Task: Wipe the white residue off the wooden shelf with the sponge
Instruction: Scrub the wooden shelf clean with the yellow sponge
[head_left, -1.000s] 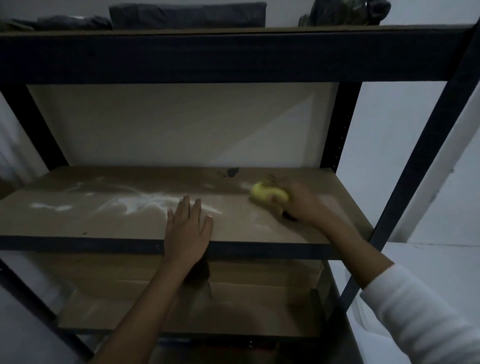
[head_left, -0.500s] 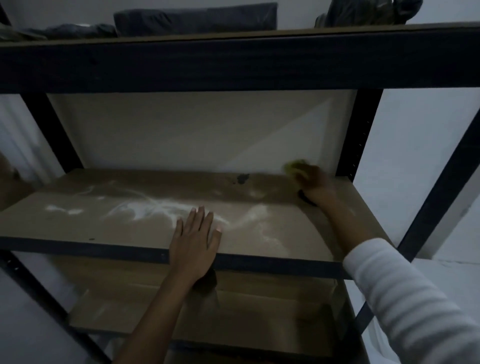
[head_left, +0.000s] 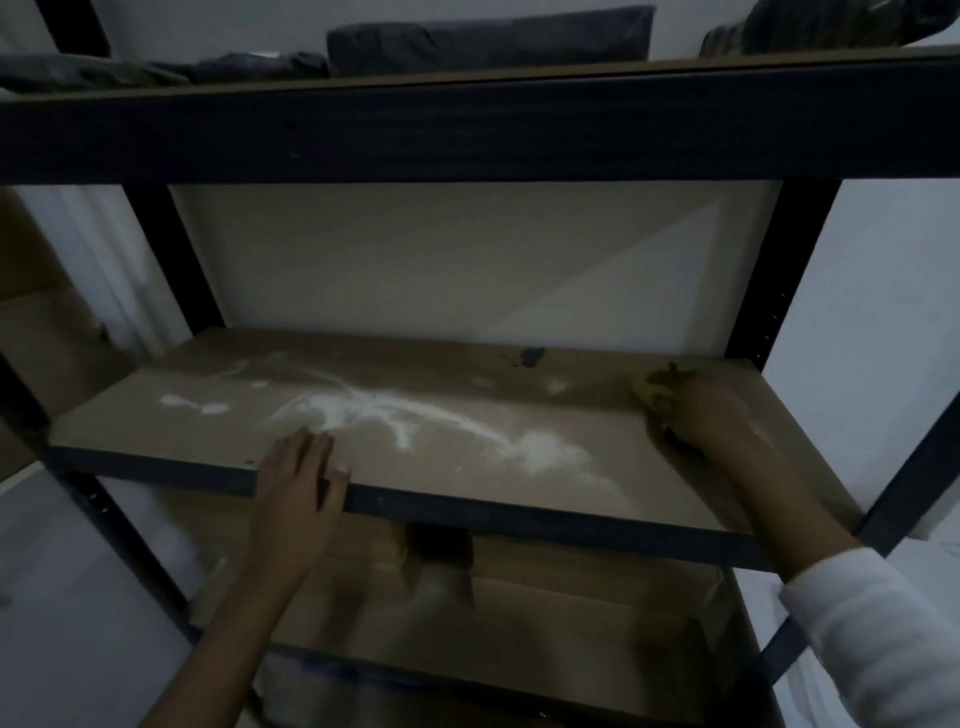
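The wooden shelf runs across the middle of the head view, framed in dark metal. White residue streaks its centre, with a second patch further right and small spots at the left. My right hand grips a yellow sponge at the shelf's back right, pressing it onto the board. My left hand rests flat on the front edge, fingers straight, just in front of the main streak.
A dark stain marks the back of the shelf. Dark metal uprights stand at the corners. The upper shelf beam carries dark cushions. A lower shelf holds cardboard. A white wall lies to the right.
My right hand swept the sponge from the shelf's middle to the back right and now sits slightly nearer. The left hand stayed on the front edge. The view shifted.
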